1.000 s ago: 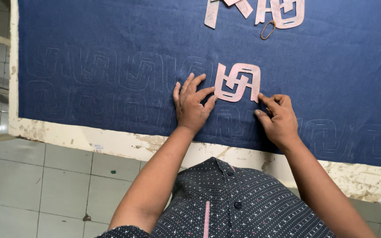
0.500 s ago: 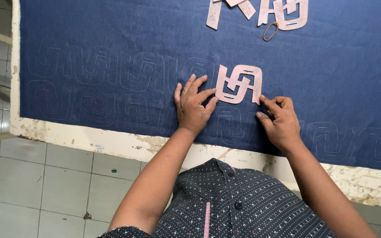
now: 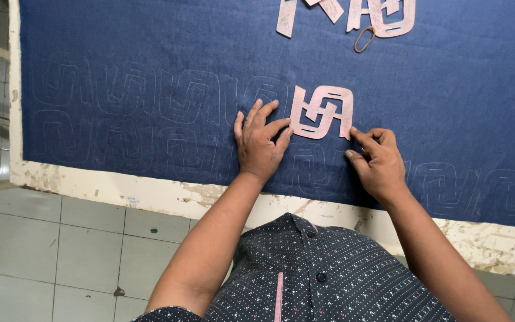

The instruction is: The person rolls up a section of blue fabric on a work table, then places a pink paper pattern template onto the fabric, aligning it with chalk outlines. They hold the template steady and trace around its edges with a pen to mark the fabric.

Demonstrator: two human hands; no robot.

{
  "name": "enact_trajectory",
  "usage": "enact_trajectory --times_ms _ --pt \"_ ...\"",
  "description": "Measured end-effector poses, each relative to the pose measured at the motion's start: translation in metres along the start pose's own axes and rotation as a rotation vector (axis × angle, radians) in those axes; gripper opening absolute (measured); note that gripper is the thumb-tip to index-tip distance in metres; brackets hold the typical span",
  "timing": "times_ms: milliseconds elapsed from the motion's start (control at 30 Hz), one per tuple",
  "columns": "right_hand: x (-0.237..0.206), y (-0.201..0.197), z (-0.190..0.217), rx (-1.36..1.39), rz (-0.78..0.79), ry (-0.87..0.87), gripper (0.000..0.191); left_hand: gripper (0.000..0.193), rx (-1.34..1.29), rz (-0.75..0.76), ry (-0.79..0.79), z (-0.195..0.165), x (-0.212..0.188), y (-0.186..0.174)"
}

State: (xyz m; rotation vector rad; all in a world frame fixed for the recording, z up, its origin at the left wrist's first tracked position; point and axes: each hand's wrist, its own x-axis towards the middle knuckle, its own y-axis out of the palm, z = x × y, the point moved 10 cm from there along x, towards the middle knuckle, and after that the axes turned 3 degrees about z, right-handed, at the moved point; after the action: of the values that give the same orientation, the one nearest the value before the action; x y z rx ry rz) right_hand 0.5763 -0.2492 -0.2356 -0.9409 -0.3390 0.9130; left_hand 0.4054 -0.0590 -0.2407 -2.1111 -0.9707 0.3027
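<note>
While the pink cut-out template of interlocking loops (image 3: 320, 112) lies flat on the dark blue cloth (image 3: 150, 36), both hands sit at its lower edge. Left hand (image 3: 260, 143): spread flat, palm down on the cloth just left of the template, fingertips touching its lower left corner; gripping nothing, looks like it is pinning template and cloth so neither shifts. Right hand (image 3: 377, 164): fingers curled, index and thumb meeting at the template's lower right corner; whether it pinches something small there I cannot tell. Faint traced outlines of the same shape run in rows left of and below the template. More pink template pieces (image 3: 382, 12) and a brown rubber band (image 3: 363, 39) lie well above the template. Below it, the worn white table edge (image 3: 150, 194).
</note>
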Motion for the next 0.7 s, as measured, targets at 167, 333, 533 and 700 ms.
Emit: enact_trajectory --times_ms 167,333,533,700 --pt "0.000 0.000 0.000 -0.006 0.008 0.004 0.048 0.017 0.003 0.007 -0.016 0.000 0.001 0.001" --pt "0.001 0.000 0.003 -0.021 0.006 -0.010 0.047 0.017 0.006 0.001 -0.014 -0.001 0.001 0.001" --pt "-0.001 0.004 -0.001 -0.025 0.032 0.019 0.047 0.017 0.029 0.013 -0.027 -0.006 0.004 -0.001" --pt "0.006 0.002 0.000 0.019 0.074 -0.047 0.045 0.026 0.174 0.037 0.138 -0.034 0.009 0.008"
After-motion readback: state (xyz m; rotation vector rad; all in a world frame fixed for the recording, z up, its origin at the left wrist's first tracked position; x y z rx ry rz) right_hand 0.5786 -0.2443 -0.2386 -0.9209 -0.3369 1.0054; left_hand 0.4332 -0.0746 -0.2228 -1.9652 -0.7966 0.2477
